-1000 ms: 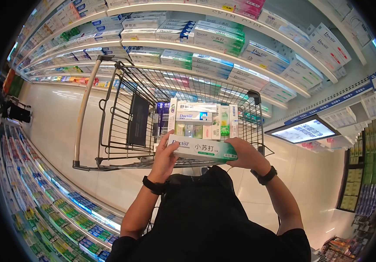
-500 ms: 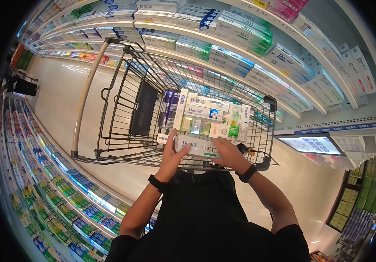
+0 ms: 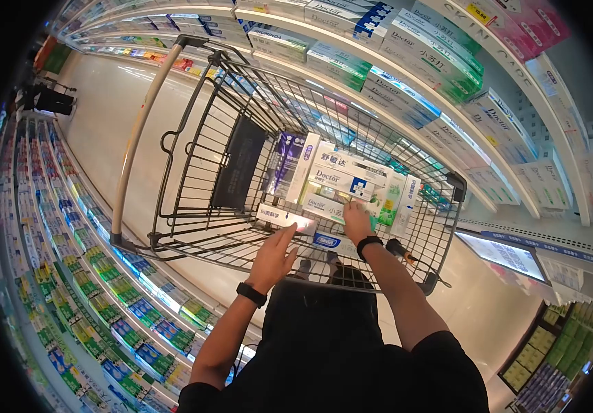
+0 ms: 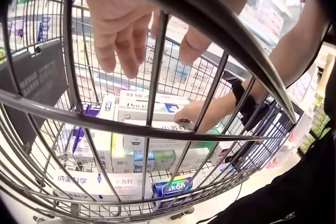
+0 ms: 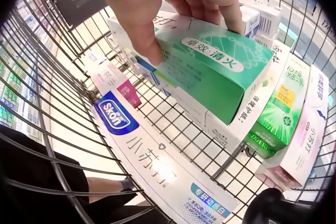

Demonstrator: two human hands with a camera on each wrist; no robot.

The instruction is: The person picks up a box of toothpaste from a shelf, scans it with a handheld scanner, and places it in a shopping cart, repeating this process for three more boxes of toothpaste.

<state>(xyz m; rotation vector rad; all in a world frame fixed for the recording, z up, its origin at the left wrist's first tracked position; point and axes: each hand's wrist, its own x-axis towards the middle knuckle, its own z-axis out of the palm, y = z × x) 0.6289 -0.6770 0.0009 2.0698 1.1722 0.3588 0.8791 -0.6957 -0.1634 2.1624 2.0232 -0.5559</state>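
My right hand (image 3: 358, 224) is inside the cart, and in the right wrist view it (image 5: 173, 3) grips a white and green Doctor box (image 5: 210, 66) between thumb and fingers. That box lies over other toothpaste boxes, beside an upright-looking green box (image 5: 281, 106). My left hand (image 3: 272, 258) is over the cart's near side, holding nothing; in the left wrist view its fingers (image 4: 126, 50) hang loose above the wire rim. Below it lie a white box with pink print (image 4: 100, 182) and a blue-ended Skon box (image 4: 176, 186).
The wire cart (image 3: 203, 255) has a handle (image 3: 146, 131) at left and a dark child-seat panel (image 3: 239, 162). Stocked shelves (image 3: 413, 103) run along its far side, with more shelves (image 3: 103, 275) at lower left. A lit screen (image 3: 503, 255) stands at right.
The green and white box has moved from in front of me down into the cart. My left hand has let go of it and drawn back; my right hand still holds it. The view has shifted.
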